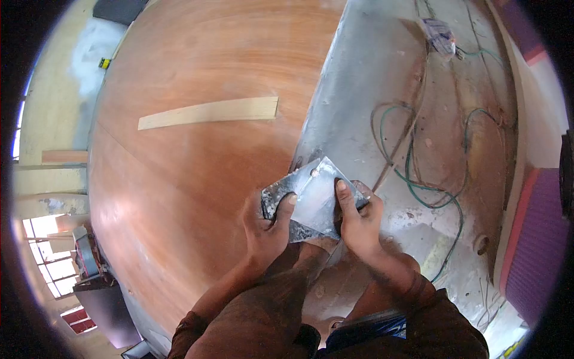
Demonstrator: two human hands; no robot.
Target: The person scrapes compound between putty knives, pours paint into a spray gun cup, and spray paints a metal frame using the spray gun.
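Two flat, squarish scraper plates overlap in front of my body, held between both hands. The left plate (283,186) is dark grey and spotted with white residue. Lying across it, the right plate (317,200) is lighter and smoother, with a small whitish lump near its upper corner. My left hand (268,230) is closed on the left plate, its thumb on top of the face. On the other side, my right hand (361,224) grips the right plate with the thumb on top. Most fingers of both hands are hidden beneath the plates.
A large reddish-brown wooden board (197,173) spreads to the left, with a pale wood strip (209,112) on it. At right, green cable (412,179) loops over a stained grey surface (347,107). A crumpled plastic packet (439,37) sits at the upper right.
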